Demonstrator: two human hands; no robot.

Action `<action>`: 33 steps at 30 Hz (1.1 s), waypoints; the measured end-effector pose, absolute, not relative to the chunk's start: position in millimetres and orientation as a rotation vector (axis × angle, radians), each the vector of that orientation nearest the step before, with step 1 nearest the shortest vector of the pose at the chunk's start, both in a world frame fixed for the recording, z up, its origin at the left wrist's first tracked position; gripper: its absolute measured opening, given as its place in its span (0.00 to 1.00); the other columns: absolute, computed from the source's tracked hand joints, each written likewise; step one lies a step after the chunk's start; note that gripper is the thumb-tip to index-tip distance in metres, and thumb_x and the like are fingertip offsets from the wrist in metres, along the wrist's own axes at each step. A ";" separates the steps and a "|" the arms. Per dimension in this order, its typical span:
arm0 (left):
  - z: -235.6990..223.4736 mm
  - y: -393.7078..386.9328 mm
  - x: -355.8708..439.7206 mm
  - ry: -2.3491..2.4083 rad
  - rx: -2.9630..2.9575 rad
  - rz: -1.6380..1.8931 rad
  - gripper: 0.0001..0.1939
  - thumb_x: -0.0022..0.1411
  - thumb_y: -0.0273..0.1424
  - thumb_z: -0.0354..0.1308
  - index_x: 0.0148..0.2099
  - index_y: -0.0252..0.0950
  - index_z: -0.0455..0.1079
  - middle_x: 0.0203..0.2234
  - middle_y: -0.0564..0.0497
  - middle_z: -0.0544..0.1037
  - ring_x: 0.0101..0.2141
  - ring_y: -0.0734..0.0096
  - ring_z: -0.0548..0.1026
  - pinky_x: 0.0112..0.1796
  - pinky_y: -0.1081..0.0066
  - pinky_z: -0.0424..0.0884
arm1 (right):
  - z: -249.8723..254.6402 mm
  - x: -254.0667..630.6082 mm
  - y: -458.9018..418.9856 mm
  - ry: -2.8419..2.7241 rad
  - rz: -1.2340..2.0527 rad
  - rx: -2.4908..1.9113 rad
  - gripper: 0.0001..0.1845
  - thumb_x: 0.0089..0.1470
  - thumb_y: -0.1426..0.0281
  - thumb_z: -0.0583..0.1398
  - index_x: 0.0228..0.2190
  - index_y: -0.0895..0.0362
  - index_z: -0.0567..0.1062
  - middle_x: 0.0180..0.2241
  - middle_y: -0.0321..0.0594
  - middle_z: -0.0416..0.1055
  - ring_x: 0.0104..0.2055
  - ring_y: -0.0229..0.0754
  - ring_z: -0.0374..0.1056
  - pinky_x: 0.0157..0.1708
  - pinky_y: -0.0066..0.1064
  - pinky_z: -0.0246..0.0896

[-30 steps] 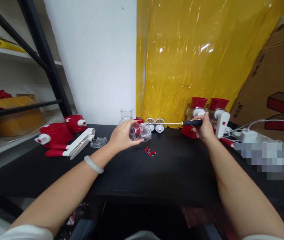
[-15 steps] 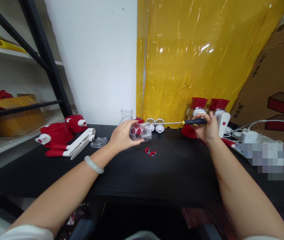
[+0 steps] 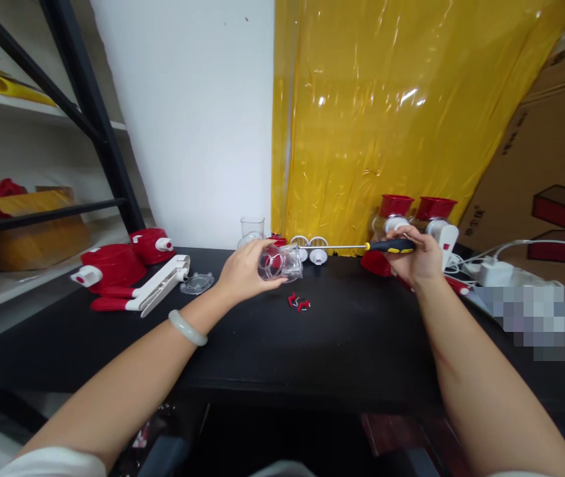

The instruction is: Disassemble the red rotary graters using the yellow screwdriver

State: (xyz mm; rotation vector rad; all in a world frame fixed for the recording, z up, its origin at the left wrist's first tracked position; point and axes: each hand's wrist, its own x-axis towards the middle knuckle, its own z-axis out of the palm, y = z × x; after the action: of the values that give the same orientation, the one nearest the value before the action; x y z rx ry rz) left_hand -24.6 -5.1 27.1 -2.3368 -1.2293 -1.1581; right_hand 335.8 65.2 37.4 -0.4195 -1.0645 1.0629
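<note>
My left hand is closed around a clear plastic housing, held on its side just above the black table. In my right hand is a screwdriver with a black and yellow handle and a long thin shaft. The shaft lies level and its tip reaches the upper edge of the clear housing; the exact contact point is too small to make out. Below the housing, small red clips and tiny metal pieces lie on the table.
To the left lie red bases, white crank arms and a clear disc. White drums and a clear hopper stand at the back. At right are red-topped graters, cables and a white plug.
My right hand's fingers have opened slightly around the screwdriver handle, and the hand has shifted a little to the right. The left hand and clear housing stay almost still.
</note>
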 end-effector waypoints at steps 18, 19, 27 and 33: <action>27.1 -5.1 -24.2 -1.213 -2.344 -1.159 0.34 0.49 0.42 0.66 0.56 0.42 0.61 0.50 0.44 0.73 0.50 0.53 0.72 0.50 0.54 0.70 | 34.6 336.6 70.2 -1.035 1.119 -0.428 0.07 0.39 0.67 0.63 0.24 0.52 0.70 0.24 0.34 0.67 0.29 0.37 0.67 0.28 0.31 0.69; 26.9 -4.8 -24.5 -1.218 -2.338 -1.158 0.34 0.49 0.43 0.66 0.56 0.42 0.61 0.50 0.44 0.73 0.50 0.53 0.72 0.50 0.54 0.70 | 34.8 336.3 70.5 -1.030 1.087 -0.448 0.08 0.41 0.63 0.63 0.24 0.53 0.69 0.24 0.34 0.67 0.28 0.37 0.67 0.26 0.30 0.68; 24.2 -2.1 -25.8 -1.237 -2.319 -1.155 0.34 0.49 0.44 0.66 0.56 0.42 0.61 0.50 0.44 0.72 0.51 0.53 0.72 0.49 0.55 0.71 | 25.1 334.3 79.0 -1.106 0.813 -0.952 0.25 0.42 0.47 0.64 0.20 0.55 0.69 0.11 0.28 0.55 0.10 0.30 0.49 0.07 0.23 0.41; 26.0 -3.8 -24.9 -1.233 -2.332 -1.146 0.34 0.49 0.44 0.66 0.56 0.42 0.61 0.50 0.44 0.73 0.50 0.53 0.72 0.50 0.55 0.70 | 22.8 331.7 84.8 -1.068 0.774 -0.782 0.15 0.42 0.60 0.67 0.18 0.56 0.70 0.15 0.30 0.60 0.14 0.29 0.53 0.10 0.22 0.49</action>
State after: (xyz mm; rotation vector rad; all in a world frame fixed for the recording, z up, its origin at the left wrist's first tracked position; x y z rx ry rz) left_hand -24.9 -3.8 26.0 -2.3315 -1.2325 -1.1465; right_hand 331.7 84.8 22.8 -0.7820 -1.0684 0.7744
